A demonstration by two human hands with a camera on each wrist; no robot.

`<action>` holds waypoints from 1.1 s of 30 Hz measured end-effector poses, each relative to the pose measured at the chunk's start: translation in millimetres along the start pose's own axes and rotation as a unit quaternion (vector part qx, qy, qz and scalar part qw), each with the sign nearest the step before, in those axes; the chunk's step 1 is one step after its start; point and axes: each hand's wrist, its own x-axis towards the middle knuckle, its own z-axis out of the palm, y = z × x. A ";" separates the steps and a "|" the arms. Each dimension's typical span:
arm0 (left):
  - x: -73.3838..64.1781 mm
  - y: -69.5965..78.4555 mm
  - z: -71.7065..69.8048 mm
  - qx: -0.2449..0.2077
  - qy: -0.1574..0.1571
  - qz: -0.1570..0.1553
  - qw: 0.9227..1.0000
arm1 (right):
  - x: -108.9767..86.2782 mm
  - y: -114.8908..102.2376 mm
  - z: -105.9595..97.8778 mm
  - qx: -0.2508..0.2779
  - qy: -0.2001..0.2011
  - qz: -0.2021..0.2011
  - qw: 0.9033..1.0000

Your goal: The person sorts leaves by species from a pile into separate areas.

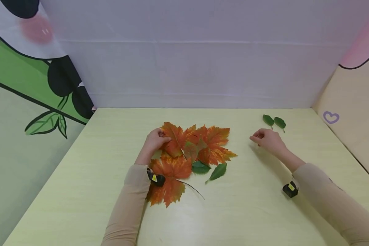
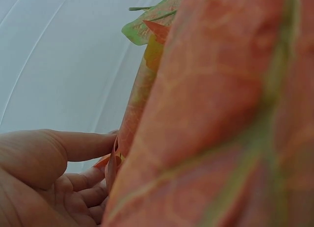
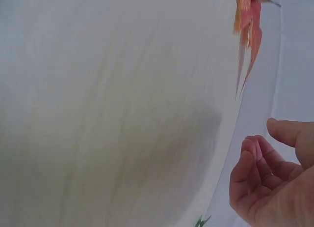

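Note:
My left hand (image 1: 155,140) pinches the left edge of an orange maple leaf (image 1: 174,135) between thumb and fingers. Close up in the left wrist view, a large orange leaf (image 2: 206,104) hides part of that hand's fingertips. Another orange maple leaf (image 1: 217,136) overlaps on the right, and a third, long-stemmed maple leaf (image 1: 173,167) lies nearer, partly under the left wrist. Two small green leaves (image 1: 218,171) lie beside them. Held over the table to the right, my right hand (image 1: 270,140) has loosely curled fingers with nothing between them; thumb and fingertips are apart in the right wrist view.
Two more green leaves (image 1: 268,120) lie at the back right of the pale wooden table (image 1: 233,212), just beyond the right hand. A plain light cloth wall (image 1: 203,71) stands behind the table, with printed panels (image 1: 347,92) at both sides.

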 end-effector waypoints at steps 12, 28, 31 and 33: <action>1.4 0.5 -0.9 0.001 -0.003 -0.003 1.000 | -28.7 -42.2 38.5 0.041 -0.094 -0.041 0.994; 0.4 0.7 -0.8 0.013 0.000 0.001 1.000 | -44.7 -68.4 64.8 0.047 -0.134 -0.082 0.987; -0.1 0.9 -0.8 0.013 0.000 0.001 1.000 | -44.5 -69.4 66.1 0.045 -0.131 -0.091 0.986; -0.2 1.1 -0.6 0.012 0.000 -0.001 1.000 | -44.3 -70.2 66.8 0.045 -0.129 -0.091 0.986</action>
